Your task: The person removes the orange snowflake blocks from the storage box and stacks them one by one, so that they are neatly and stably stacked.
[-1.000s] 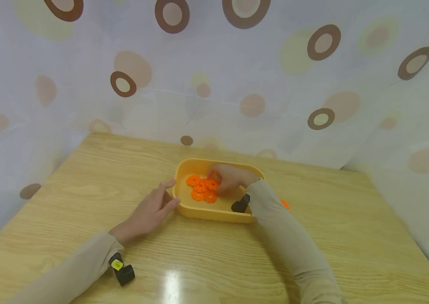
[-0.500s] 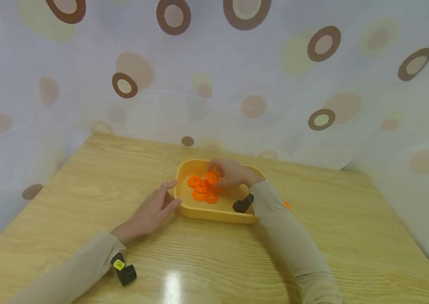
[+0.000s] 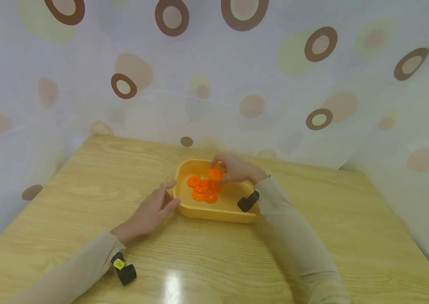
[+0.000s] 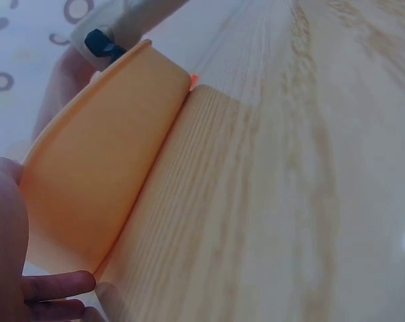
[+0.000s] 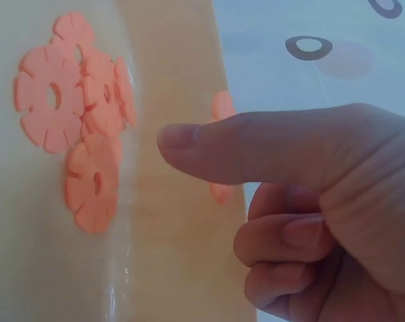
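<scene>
A yellow plastic tray (image 3: 214, 214) stands on the table with several orange slotted plastic discs (image 3: 201, 186) piled in its left half. My right hand (image 3: 237, 168) is over the back of the tray and pinches one orange disc (image 3: 215, 174) between thumb and fingers. In the right wrist view the thumb (image 5: 249, 147) covers much of that disc (image 5: 222, 104), and the other fingers curl below. My left hand (image 3: 153, 211) touches the tray's left end with extended fingers. From the left wrist, fingertips (image 4: 61, 286) show right at the tray's lower corner.
An orange piece (image 4: 193, 82) peeks out past the tray's far corner in the left wrist view. Each sleeve carries a black wrist camera, the left one (image 3: 125, 273) and the right one (image 3: 248, 202). A dotted curtain (image 3: 214, 84) hangs behind the table (image 3: 199, 261).
My right hand has lifted a disc off the pile and shifted slightly back and right. The orange piece right of the tray is now behind the right sleeve. My left hand has stayed put.
</scene>
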`<state>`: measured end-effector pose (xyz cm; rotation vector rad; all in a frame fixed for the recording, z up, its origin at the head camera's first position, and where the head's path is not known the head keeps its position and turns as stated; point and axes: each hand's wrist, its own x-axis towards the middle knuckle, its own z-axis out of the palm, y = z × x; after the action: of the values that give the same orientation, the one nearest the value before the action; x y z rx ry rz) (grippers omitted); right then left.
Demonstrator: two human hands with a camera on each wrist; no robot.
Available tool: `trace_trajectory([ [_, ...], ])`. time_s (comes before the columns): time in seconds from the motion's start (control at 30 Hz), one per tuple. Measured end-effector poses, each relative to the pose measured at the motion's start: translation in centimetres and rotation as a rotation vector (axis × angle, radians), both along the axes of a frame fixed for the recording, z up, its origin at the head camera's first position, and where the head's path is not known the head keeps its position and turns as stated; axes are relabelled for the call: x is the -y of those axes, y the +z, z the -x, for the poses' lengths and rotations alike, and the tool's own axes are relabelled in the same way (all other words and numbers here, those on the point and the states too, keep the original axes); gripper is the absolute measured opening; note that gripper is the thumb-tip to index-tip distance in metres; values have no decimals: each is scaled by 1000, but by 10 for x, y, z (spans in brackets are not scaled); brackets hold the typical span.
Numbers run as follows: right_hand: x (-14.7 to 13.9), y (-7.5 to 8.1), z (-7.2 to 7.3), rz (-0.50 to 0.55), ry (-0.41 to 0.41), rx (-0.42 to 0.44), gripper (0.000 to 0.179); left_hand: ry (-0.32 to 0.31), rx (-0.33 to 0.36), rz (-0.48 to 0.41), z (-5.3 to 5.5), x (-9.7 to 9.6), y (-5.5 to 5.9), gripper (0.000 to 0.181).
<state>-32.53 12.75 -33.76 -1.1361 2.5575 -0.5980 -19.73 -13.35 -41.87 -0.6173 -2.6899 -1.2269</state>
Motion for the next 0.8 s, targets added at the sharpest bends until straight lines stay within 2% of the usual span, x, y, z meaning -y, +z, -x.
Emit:
trace_trajectory([
  [0.3,-7,5,-4,-31,17,-21,44,-7,-3,-3,0,1,-1,54],
  [0.57,-12,13,-9,-74,-13,-44,47,-1,2,3,-1,1,-1,55],
  [0.8,-21,16,-13,-66,-12,-45,45,2,6,1,-1,1,0,55],
])
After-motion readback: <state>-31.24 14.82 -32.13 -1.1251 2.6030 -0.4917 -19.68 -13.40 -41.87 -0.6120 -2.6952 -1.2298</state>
